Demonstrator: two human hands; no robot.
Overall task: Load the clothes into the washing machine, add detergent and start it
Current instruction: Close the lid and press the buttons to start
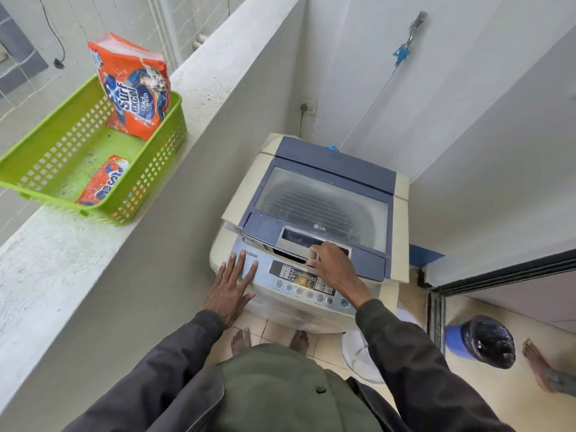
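A top-loading washing machine (402, 194) stands in the corner, cream with a blue lid (321, 198). The lid's front edge is raised a little, showing a dark gap. My right hand (332, 263) curls its fingers around the lid handle. My left hand (232, 285) lies flat, fingers spread, on the left of the control panel (299, 280). An orange detergent bag (132, 88) stands upright in a green basket (28, 157) on the ledge at the left. A smaller orange packet (101, 183) lies in the same basket. No clothes are visible.
A thick concrete ledge (93, 244) runs along the left. A blue bin with a black liner (481, 341) stands at the right by a doorway, next to another person's bare foot (537, 366). A white basin (361, 353) sits on the tiled floor. A tap (408, 39) hangs on the wall.
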